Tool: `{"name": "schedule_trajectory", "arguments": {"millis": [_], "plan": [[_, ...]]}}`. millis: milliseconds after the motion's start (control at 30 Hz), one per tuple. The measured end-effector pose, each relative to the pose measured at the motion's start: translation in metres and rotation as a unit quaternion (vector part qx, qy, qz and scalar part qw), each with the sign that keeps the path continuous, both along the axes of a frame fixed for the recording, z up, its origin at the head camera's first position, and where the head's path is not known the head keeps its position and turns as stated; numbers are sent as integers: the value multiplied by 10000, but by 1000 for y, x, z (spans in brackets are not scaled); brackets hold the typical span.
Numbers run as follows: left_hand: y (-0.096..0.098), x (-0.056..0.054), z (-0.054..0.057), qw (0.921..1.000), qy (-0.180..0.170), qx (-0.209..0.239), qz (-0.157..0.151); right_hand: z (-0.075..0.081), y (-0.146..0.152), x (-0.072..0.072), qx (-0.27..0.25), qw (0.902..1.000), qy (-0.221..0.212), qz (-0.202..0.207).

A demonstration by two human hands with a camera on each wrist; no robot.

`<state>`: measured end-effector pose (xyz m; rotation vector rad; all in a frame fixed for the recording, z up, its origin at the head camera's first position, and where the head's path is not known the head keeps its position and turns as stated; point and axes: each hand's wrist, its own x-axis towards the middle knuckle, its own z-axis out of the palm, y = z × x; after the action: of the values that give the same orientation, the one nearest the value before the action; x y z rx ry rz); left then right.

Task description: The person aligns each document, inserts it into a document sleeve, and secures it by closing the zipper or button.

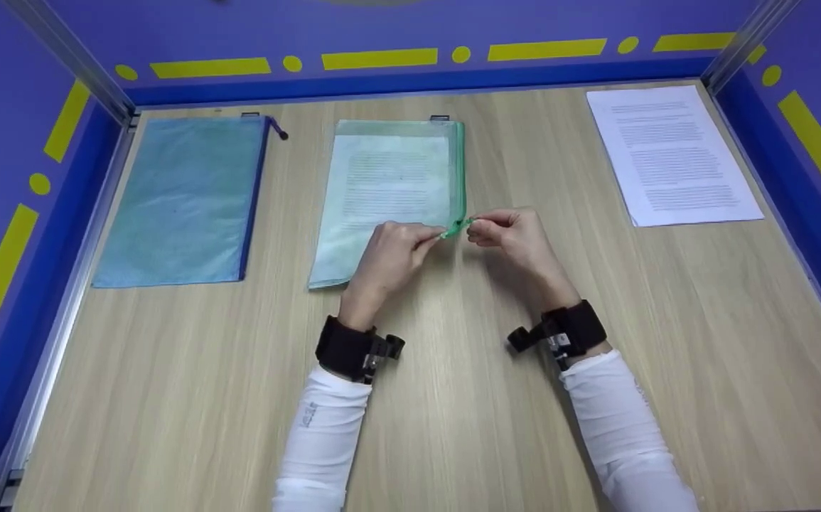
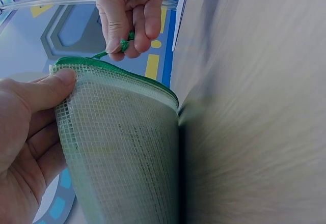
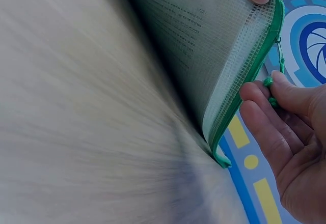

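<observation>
Between left hand (image 1: 394, 250) and right hand (image 1: 517, 238): pinched corner of green pouch (image 1: 387, 195).

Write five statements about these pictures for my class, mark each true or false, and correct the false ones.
1. The left grip pinches a corner of the green pouch. True.
2. In the head view, the white printed paper lies right of the green pouch. True.
3. The right grip holds the white printed paper. False: it pinches a green cord.
4. In the head view, the blue pouch lies left of the green pouch. True.
5. No print shows through the green pouch. False: printed lines show through it.
</observation>
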<state>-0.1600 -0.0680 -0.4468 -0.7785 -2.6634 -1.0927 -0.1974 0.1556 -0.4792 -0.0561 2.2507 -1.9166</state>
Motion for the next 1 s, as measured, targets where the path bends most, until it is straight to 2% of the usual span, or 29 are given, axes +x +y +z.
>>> {"name": "schedule_trajectory", "arguments": {"millis": [233, 433, 667, 800, 1000], "plan": [[-1, 0, 1, 9999, 111, 108, -70, -2, 8, -3, 597, 9980, 127, -153], [-4, -1, 1, 9992, 215, 326, 31, -2, 14, -6, 596, 9978, -60, -287], [-8, -3, -1, 9988, 318, 342, 127, -4, 17, -7, 702, 9965, -176, -423], [-11, -3, -2, 9987, 266, 375, 214, -5, 18, -7, 648, 9958, -307, -562], [-17, -5, -1, 9984, 278, 388, 302, -7, 23, -8, 633, 9958, -331, -564]]}}
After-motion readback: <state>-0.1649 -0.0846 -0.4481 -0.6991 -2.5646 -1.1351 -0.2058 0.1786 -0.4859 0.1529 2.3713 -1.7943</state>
